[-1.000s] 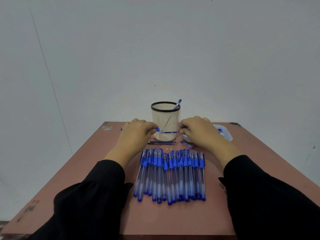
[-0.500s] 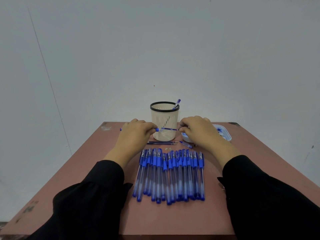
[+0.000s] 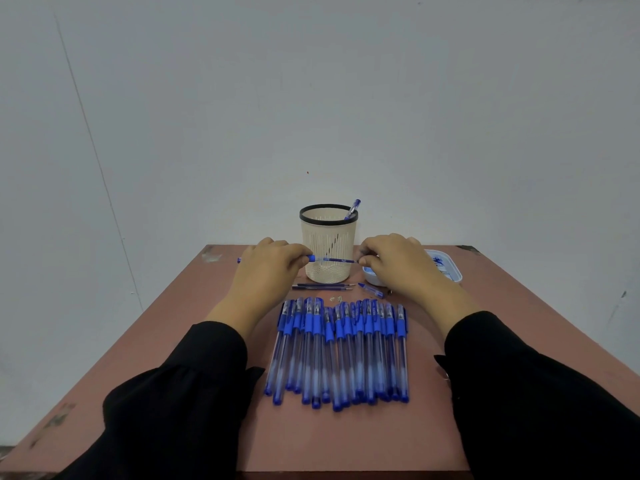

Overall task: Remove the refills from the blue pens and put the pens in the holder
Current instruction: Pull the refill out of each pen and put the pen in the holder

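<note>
My left hand (image 3: pixel 268 268) grips a blue pen barrel whose far end (image 3: pixel 239 260) pokes out on the left. A thin dark refill (image 3: pixel 337 260) stretches from that barrel to my right hand (image 3: pixel 398 263), which pinches its tip. Both hands hover in front of the cream mesh holder (image 3: pixel 328 237) with a black rim; one blue pen (image 3: pixel 352 209) leans inside it. Several capped blue pens (image 3: pixel 337 351) lie side by side near me. Two loose refills (image 3: pixel 322 286) and a small pen piece (image 3: pixel 372 290) lie by the holder's foot.
A small white and blue tray (image 3: pixel 448 268) sits at the right, partly behind my right hand. Tiny clear bits (image 3: pixel 336 298) lie above the pen row. The reddish table (image 3: pixel 173 341) ends at a pale wall; my black sleeves cover the front corners.
The refill has slid farther out of the barrel as my hands drew apart a little. The pens on the table have not moved.
</note>
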`<state>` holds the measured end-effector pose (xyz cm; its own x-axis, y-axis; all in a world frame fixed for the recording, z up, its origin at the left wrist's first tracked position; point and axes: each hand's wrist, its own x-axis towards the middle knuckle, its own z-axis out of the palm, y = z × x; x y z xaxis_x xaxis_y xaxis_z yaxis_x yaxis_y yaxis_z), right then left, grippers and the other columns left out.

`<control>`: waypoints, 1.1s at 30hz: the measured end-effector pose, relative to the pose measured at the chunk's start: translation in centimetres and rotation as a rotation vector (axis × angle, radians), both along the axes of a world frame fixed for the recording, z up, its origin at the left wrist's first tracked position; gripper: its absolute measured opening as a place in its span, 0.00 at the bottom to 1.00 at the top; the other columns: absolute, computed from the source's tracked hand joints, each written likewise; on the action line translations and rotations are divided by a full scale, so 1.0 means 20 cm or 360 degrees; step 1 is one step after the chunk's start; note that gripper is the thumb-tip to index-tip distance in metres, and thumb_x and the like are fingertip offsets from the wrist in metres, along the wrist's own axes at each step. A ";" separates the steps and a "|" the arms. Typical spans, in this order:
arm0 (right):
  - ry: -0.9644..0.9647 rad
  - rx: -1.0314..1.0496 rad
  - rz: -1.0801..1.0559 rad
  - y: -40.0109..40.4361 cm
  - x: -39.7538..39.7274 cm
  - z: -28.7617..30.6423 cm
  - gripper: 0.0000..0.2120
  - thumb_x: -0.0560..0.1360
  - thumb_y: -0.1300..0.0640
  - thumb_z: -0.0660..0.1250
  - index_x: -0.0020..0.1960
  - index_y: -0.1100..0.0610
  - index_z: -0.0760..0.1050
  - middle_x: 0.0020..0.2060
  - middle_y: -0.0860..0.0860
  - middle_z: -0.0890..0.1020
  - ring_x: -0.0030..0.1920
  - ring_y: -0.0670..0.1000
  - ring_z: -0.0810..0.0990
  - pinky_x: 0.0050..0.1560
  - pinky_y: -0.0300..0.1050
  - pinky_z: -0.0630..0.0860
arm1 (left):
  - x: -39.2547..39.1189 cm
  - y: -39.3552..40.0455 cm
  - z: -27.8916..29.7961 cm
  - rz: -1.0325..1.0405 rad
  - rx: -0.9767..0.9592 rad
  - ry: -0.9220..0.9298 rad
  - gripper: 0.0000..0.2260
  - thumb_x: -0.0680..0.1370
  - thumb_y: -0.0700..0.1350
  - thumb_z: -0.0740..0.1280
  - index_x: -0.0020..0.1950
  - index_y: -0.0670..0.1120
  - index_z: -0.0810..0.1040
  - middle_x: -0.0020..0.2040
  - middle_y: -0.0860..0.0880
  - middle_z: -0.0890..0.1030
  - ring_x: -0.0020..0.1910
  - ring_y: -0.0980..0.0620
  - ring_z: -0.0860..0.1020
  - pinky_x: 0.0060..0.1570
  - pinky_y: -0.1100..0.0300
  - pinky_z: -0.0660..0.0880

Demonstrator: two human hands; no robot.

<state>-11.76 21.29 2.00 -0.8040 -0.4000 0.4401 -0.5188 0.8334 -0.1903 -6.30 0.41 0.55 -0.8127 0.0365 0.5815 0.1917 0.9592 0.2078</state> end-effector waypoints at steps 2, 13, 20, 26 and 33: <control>-0.0008 0.0005 0.0002 0.00 0.00 0.00 0.08 0.79 0.55 0.61 0.50 0.50 0.78 0.48 0.46 0.82 0.52 0.50 0.77 0.54 0.49 0.65 | 0.00 0.01 0.00 -0.0016 -0.0030 -0.0029 0.13 0.81 0.51 0.58 0.61 0.54 0.78 0.49 0.52 0.81 0.51 0.50 0.73 0.51 0.55 0.67; 0.0031 0.0072 0.0050 0.00 0.01 0.00 0.08 0.80 0.55 0.60 0.51 0.51 0.78 0.48 0.46 0.82 0.52 0.50 0.76 0.54 0.50 0.66 | 0.00 0.00 -0.01 0.0010 -0.0094 -0.0021 0.13 0.81 0.52 0.57 0.61 0.54 0.78 0.50 0.52 0.82 0.51 0.51 0.72 0.49 0.57 0.65; 0.0054 0.0010 0.0010 0.00 0.01 0.00 0.09 0.80 0.56 0.60 0.50 0.51 0.79 0.47 0.45 0.83 0.51 0.49 0.77 0.53 0.48 0.66 | 0.01 0.01 0.00 -0.0034 -0.0108 -0.0018 0.12 0.81 0.50 0.58 0.61 0.55 0.78 0.51 0.53 0.81 0.52 0.51 0.72 0.49 0.58 0.64; 0.0054 -0.0006 0.0019 0.00 0.01 0.01 0.09 0.80 0.57 0.60 0.51 0.51 0.79 0.46 0.45 0.82 0.50 0.49 0.77 0.52 0.48 0.67 | 0.00 0.01 0.00 -0.0008 -0.0122 -0.0021 0.13 0.81 0.51 0.57 0.61 0.55 0.77 0.51 0.54 0.81 0.53 0.52 0.71 0.50 0.57 0.64; 0.0037 0.0005 0.0036 0.00 0.02 0.01 0.09 0.80 0.56 0.60 0.51 0.51 0.79 0.48 0.45 0.82 0.51 0.49 0.77 0.54 0.49 0.68 | 0.00 0.01 -0.01 0.0004 -0.0065 -0.0002 0.13 0.81 0.52 0.57 0.60 0.54 0.78 0.49 0.53 0.81 0.51 0.51 0.72 0.50 0.57 0.65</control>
